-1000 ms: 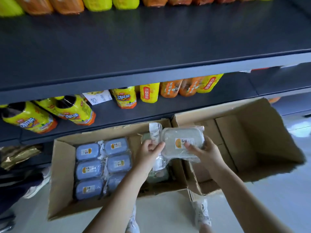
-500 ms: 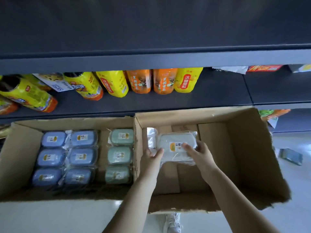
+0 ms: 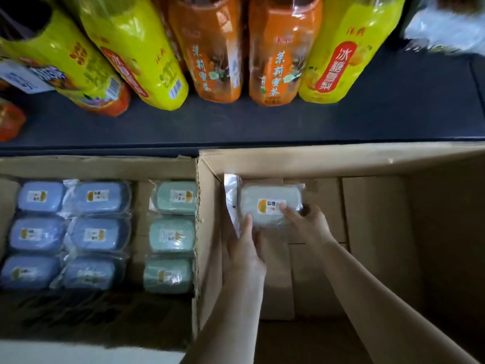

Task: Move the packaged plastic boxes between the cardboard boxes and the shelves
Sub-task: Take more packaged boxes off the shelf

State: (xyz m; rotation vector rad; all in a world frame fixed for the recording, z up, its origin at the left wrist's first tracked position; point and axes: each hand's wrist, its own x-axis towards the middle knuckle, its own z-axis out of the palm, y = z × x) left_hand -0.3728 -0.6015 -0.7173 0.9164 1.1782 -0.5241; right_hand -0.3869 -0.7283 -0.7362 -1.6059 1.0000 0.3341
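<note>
A pale green plastic box in a clear wrapper (image 3: 265, 203) is low inside the right cardboard box (image 3: 328, 160), near its far left corner. My left hand (image 3: 245, 248) grips its near left edge, and my right hand (image 3: 305, 223) holds its right side with fingers over the label. The left cardboard box (image 3: 105, 166) holds several blue packaged boxes (image 3: 98, 233) in two columns and three green ones (image 3: 172, 235) in a column by its right wall.
A dark shelf (image 3: 262, 122) runs just behind both cartons, carrying yellow bottles (image 3: 136, 48) and orange bottles (image 3: 280, 53) lying on their sides. The right carton's floor beyond my hands shows bare cardboard flaps (image 3: 372, 232). A pale floor strip (image 3: 78, 353) lies at the bottom left.
The view has dropped and closed in on the cartons. Both hands have lowered the green packaged box from above the carton edge down into the right carton's far left corner.
</note>
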